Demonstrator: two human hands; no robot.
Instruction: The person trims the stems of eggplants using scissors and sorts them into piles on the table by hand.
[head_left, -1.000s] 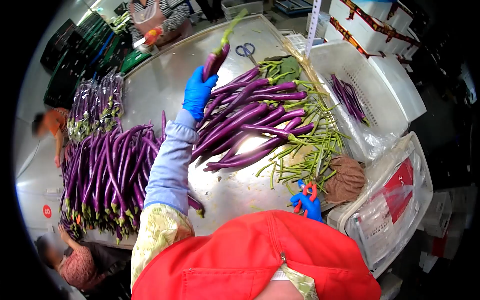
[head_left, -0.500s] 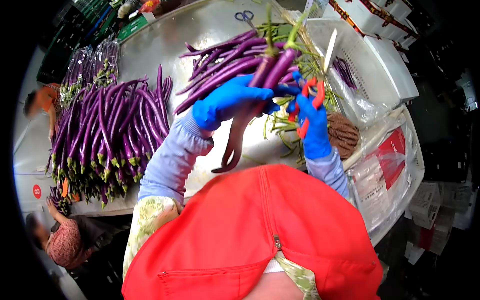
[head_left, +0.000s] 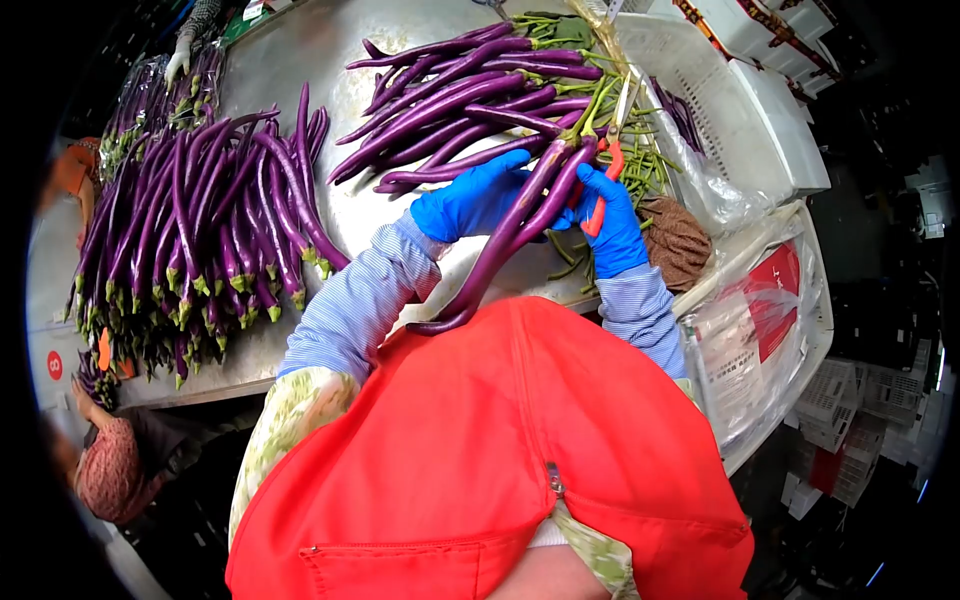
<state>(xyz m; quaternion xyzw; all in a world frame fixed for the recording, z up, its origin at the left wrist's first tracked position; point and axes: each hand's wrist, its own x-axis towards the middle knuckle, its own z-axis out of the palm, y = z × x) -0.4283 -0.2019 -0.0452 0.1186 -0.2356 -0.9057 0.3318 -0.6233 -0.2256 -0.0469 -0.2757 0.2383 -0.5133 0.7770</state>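
Two long purple eggplants (head_left: 520, 225) lie side by side across my hands, their green stems pointing up and right. My left hand (head_left: 470, 200), in a blue glove, is closed around them from the left, some fingers hidden behind. Closed on red-handled scissors (head_left: 603, 190), my blue-gloved right hand (head_left: 615, 230) is beside the eggplants' stem ends. The scissor blades point up, near the green stems. Beyond my hands is a loose pile of eggplants (head_left: 450, 110), stems to the right. Cut green stems (head_left: 650, 165) are scattered by my right hand.
A large heap of eggplants (head_left: 190, 220) covers the table's left side, with bagged eggplants (head_left: 200, 85) behind it. To the right stand a white crate (head_left: 720, 110) and a plastic-lined bin (head_left: 750, 350). Brown cloth (head_left: 677, 245) lies near my right wrist. Other people are at the left.
The held eggplants have tilted, stems now leaning further right and lower ends nearer my apron. The scissors have turned, blades now closer to the stems. My view has shifted slightly.
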